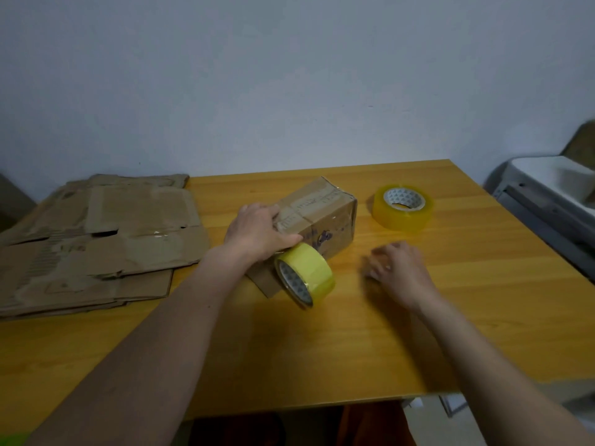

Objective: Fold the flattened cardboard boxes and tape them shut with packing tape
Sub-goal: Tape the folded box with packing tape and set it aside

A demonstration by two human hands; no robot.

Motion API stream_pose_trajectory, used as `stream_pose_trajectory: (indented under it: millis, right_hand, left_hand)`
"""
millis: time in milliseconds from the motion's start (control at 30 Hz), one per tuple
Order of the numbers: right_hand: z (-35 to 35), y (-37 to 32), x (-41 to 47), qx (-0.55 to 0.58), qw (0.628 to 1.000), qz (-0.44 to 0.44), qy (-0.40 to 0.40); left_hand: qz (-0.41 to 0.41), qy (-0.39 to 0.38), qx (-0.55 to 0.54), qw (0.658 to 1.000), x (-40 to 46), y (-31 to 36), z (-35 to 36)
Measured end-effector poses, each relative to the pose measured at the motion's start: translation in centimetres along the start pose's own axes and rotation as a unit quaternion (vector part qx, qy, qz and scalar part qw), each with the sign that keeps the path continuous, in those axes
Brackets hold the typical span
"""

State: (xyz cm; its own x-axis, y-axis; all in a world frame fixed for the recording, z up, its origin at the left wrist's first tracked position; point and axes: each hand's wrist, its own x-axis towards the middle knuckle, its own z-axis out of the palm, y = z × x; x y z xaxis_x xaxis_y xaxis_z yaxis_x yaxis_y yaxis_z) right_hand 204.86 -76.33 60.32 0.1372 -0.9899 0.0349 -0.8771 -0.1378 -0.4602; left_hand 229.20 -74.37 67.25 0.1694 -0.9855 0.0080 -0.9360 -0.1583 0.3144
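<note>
A small folded cardboard box (325,217) lies on the wooden table (322,349), with tape across its top. My left hand (257,233) rests on the box's near left end, thumb along its edge. A yellow tape roll (306,273) stands on edge against the box's near end, just below that hand, still joined to the box by its strip. My right hand (397,268) hovers low over the table to the right of the roll, blurred, fingers loosely spread, holding nothing. A second, larger tape roll (402,207) lies flat to the right of the box.
A stack of several flattened cardboard boxes (96,239) covers the table's left side. A white and grey unit (547,194) stands beyond the table's right edge. The wall runs right behind the table.
</note>
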Motion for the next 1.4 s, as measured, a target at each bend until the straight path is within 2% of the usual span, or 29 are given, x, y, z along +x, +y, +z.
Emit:
stream_pose_trajectory:
  millis: [33, 100, 200, 267, 367, 400, 467, 533, 567, 733, 833, 900, 967, 1000, 1100, 1267, 1400]
  right_hand:
    - [0.3, 0.9, 0.2, -0.071, 0.997, 0.024, -0.026]
    - [1.1, 2.0, 0.3, -0.103, 0.992, 0.039, -0.06]
    - [1.1, 1.8, 0.0, 0.038, 0.997, 0.037, -0.06]
    - [-0.1, 1.4, -0.8, 0.121, 0.987, 0.018, -0.108]
    - [-2.2, -0.2, -2.7, 0.268, 0.938, -0.077, -0.206]
    - [-2.9, -1.3, -3.3, 0.326, 0.916, -0.121, -0.201]
    - [-4.0, -4.1, -4.0, 0.413, 0.886, -0.182, -0.108]
    - [-4.1, -6.6, -3.3, 0.376, 0.898, -0.228, -0.006]
    - [-3.9, -7.5, -2.8, 0.342, 0.907, -0.246, 0.007]
    - [-1.6, -8.4, -0.9, 0.274, 0.935, -0.217, -0.06]
    - [-1.2, -8.3, -0.8, 0.254, 0.942, -0.214, -0.052]
    - [-1.1, -8.3, -0.7, 0.246, 0.945, -0.211, -0.051]
    - [-1.0, -8.2, -0.6, 0.242, 0.946, -0.212, -0.046]
    - [-0.9, -8.2, -0.6, 0.239, 0.947, -0.212, -0.043]
    - [-0.9, -8.2, -0.7, 0.22, 0.951, -0.215, -0.027]
    - [-0.8, -8.3, -0.9, 0.199, 0.955, -0.221, -0.021]
    - [-1.0, -8.4, -0.6, 0.22, 0.952, -0.207, -0.04]
  left_hand:
    - [0.009, -0.005, -0.008, 1.0, 0.1, 0.0, -0.1]
    - [0.024, -0.017, -0.028, 0.999, 0.5, 0.1, -0.4]
    - [0.043, -0.065, -0.047, 0.996, 1.1, 0.2, -0.8]
    - [0.064, -0.095, -0.059, 0.992, 1.3, 0.4, -1.3]
    - [0.091, -0.122, -0.081, 0.985, 1.6, 0.7, -1.7]
    - [0.097, -0.127, -0.09, 0.983, 1.8, 0.8, -1.7]
    - [0.106, -0.133, -0.111, 0.979, 1.9, 0.8, -1.6]
    - [0.111, -0.137, -0.147, 0.973, 1.9, 0.8, -1.1]
    - [0.11, -0.136, -0.171, 0.97, 1.8, 0.8, -0.8]
    - [0.055, -0.07, -0.297, 0.951, -0.7, -0.4, 0.1]
    - [-0.064, -0.014, -0.455, 0.888, -3.9, -1.8, 1.7]
    - [-0.13, -0.033, -0.531, 0.837, -6.0, -2.0, 3.4]
    - [-0.158, -0.06, -0.598, 0.783, -7.4, -1.7, 5.0]
    - [-0.161, -0.064, -0.616, 0.769, -7.8, -1.4, 5.5]
    - [-0.147, -0.066, -0.629, 0.761, -8.1, -0.6, 5.8]
    - [-0.148, -0.084, -0.595, 0.785, -7.7, -0.8, 5.4]
    - [-0.187, -0.132, -0.563, 0.794, -7.0, -0.9, 4.9]
